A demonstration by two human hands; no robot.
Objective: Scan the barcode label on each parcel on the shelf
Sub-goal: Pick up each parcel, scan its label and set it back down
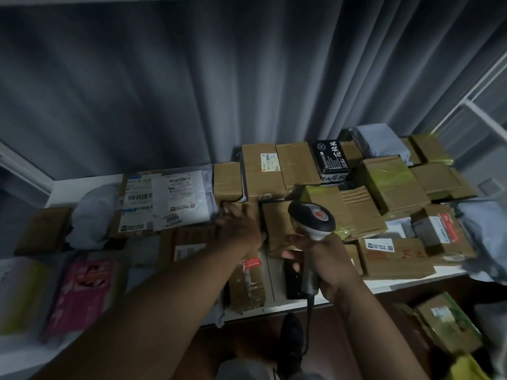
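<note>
A white shelf (397, 285) runs from the left edge of the view to the right, backed by a grey curtain (192, 91), and it is crowded with parcels. The largest lie toward the back edge: a tall brown carton (260, 171) with a small white label, and beside it on the left a flat parcel (164, 198) covered in white barcode labels, one marked 2005. To the right of the tall carton a black box (332, 160) with white characters stands among brown cartons bound in yellowish tape (389, 182). Near the front edge on the right lies a flat brown carton (395, 259) with a blue-and-white label. Grey poly bags sit at the far right corner (378, 138) and near the left end (90, 212). A pink packet (79, 292) lies blurred at the front left.

The left hand (241, 226) reaches over the middle of the shelf, fingers spread and fairly straight, resting on a small brown parcel (238, 208) just in front of the tall carton; its grip is open, closed around nothing. The right hand (323, 259) has its grip wrapped round the handle of a barcode scanner (312, 218), fingers curled about it, the scanner's grey head with its red button held above a brown parcel (277, 223) just right of the left hand. A cable hangs from the handle's base.
</note>
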